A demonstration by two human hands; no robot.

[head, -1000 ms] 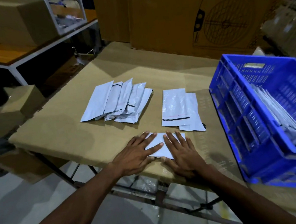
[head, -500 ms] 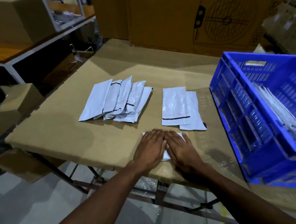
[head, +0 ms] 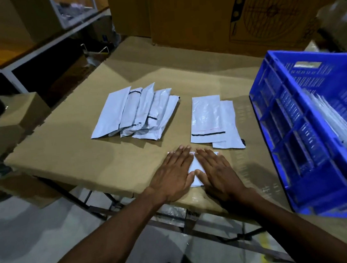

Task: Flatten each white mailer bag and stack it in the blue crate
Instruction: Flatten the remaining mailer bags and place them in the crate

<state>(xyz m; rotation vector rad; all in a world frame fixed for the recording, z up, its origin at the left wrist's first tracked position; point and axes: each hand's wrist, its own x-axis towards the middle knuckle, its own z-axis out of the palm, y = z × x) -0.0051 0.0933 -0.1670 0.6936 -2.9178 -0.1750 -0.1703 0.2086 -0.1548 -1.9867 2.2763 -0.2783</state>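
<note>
Both hands, left [head: 174, 175] and right [head: 216, 171], are pressing flat-fingered, grip apart, on 1 thin white plastic mailer bag [head: 195, 168] lying at the cardboard-covered counter's [head: 75, 163] near edge. Uneven pressing is likely risking the slick bag sliding off, short of the blue slatted plastic crate [head: 296, 131].

Glossy white plastic mailer bags [head: 206, 118]; matt brown cardboard tabletop [head: 107, 159]; blue plastic crate [head: 296, 122], ribbed.
</note>
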